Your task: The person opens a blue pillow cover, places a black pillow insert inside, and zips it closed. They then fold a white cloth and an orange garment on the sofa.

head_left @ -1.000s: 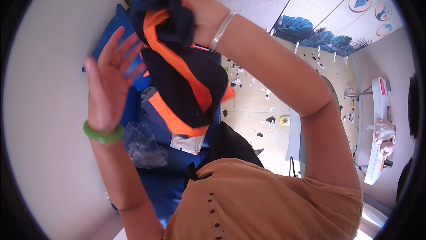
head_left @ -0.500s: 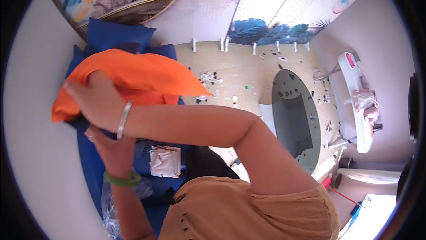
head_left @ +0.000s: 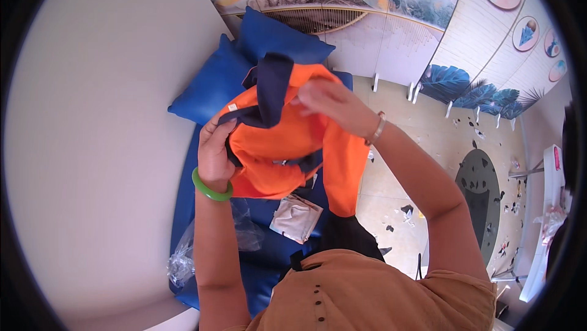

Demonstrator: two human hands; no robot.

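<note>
An orange garment (head_left: 278,153) with a navy collar (head_left: 273,89) hangs in front of me, and a small white label shows at its neck. My left hand (head_left: 216,150), with a green bangle on the wrist, is closed on the garment's left side, thumb over the navy edge. Against the upper right of the orange cloth is my right hand (head_left: 333,103), wearing a silvery bracelet. Motion blurs its fingers, so its grip cannot be made out. What looks like an orange sleeve drops below the right hand.
Below the garment, a folded pale cloth (head_left: 296,218) and crumpled clear plastic (head_left: 182,264) lie on a blue couch (head_left: 257,276). Blue cushions (head_left: 211,83) stand behind. Scraps litter the floor (head_left: 385,202) around a dark oval mat (head_left: 480,193). A white table (head_left: 546,227) stands far right.
The view has turned left. My hands, which were close together with the forearms crossing, are now apart on either side of the garment. The garment's navy collar and label now show.
</note>
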